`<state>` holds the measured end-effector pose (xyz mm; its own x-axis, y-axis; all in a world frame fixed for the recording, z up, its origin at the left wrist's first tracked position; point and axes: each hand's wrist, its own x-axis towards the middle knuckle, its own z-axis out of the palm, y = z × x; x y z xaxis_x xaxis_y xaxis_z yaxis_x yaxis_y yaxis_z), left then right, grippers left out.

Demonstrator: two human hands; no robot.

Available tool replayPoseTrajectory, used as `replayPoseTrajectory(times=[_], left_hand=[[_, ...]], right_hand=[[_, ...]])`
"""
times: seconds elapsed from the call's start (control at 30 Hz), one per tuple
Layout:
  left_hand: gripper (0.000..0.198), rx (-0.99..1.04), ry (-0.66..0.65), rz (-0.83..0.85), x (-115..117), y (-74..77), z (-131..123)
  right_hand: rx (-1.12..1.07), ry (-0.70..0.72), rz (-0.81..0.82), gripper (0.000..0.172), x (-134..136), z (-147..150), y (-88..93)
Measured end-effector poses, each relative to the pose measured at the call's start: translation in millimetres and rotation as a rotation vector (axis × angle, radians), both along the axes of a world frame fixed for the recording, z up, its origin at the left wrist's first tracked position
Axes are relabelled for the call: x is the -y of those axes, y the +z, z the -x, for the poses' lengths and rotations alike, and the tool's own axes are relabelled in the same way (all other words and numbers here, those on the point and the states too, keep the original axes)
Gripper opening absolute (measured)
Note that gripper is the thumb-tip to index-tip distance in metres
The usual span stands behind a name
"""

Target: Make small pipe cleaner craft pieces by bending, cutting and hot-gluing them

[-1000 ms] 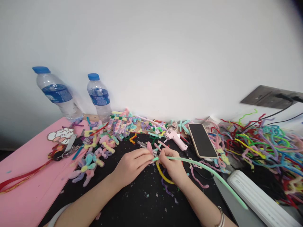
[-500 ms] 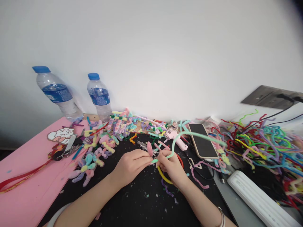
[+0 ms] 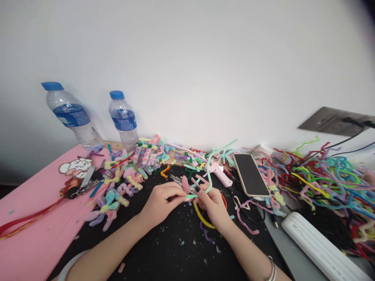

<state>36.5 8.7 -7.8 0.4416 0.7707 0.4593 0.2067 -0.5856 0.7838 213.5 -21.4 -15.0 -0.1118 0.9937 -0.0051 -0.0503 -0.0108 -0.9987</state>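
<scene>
Between my two hands runs a mint-green pipe cleaner (image 3: 209, 168), its long free end curving up and to the right. My left hand (image 3: 165, 198) pinches its short end between thumb and fingertips. A finger's width away, my right hand (image 3: 211, 203) is closed on the same pipe cleaner. A pink fuzzy piece (image 3: 185, 184) stands up just beyond my left fingertips; whether I hold it too I cannot tell. Behind my fingers lie pliers (image 3: 176, 179), partly hidden, with orange and yellow handles (image 3: 202, 218) curving out under my right hand.
A pink glue gun (image 3: 222, 176) and a phone (image 3: 252, 175) lie beyond my right hand. Finished fuzzy pieces (image 3: 149, 156) are heaped along the wall. Two water bottles (image 3: 123, 117) stand at left. Loose pipe cleaners (image 3: 331, 179) and a white power strip (image 3: 319, 246) fill the right.
The pipe cleaner's free end has swung from pointing right over the phone to pointing up. My right hand has turned, and more green shows between my hands.
</scene>
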Motion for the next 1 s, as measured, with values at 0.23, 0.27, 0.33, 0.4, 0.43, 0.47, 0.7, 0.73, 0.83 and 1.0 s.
replayPoseTrajectory(times=[0.23, 0.27, 0.33, 0.4, 0.43, 0.47, 0.7, 0.73, 0.83, 1.0], left_hand=[[0.011, -0.004, 0.019, 0.204, -0.8, 5.3, -3.5], [0.011, -0.004, 0.024, 0.231, -0.8, 5.4, -4.0], [0.011, 0.001, 0.031, 0.286, -0.4, 5.0, -4.9], [0.011, 0.018, 0.033, 0.342, 0.0, 4.2, -5.7], [0.011, 0.027, 0.029, 0.368, 0.2, 4.0, -6.1], [0.012, 0.035, 0.027, 0.392, 0.4, 3.9, -6.5], [0.016, 0.046, 0.031, 0.469, 0.8, 6.3, -7.7], [0.017, 0.044, 0.030, 0.474, 0.9, 6.7, -7.6], [0.017, 0.047, 0.027, 0.488, 1.6, 7.3, -7.3], [0.017, 0.056, 0.041, 0.493, 2.5, 6.9, -6.6]], right_hand=[[0.049, -0.011, -0.037, 0.036, -0.9, -1.9, -1.8], [0.037, -0.006, -0.036, 0.036, -1.0, -2.0, -2.3], [0.010, 0.003, -0.033, 0.037, -1.2, -2.1, -2.9], [-0.014, 0.005, -0.025, 0.038, -1.4, -1.8, -2.4], [-0.020, 0.003, -0.017, 0.039, -1.5, -1.6, -1.8], [-0.023, -0.001, -0.010, 0.040, -1.7, -1.4, -0.9], [0.013, -0.016, 0.021, 0.041, -2.2, -0.1, 2.6], [0.011, -0.012, 0.021, 0.041, -2.1, -0.2, 2.2], [-0.009, -0.004, 0.011, 0.040, -2.1, -0.5, 0.4], [-0.038, 0.000, 0.002, 0.038, -2.4, 0.1, -0.7]])
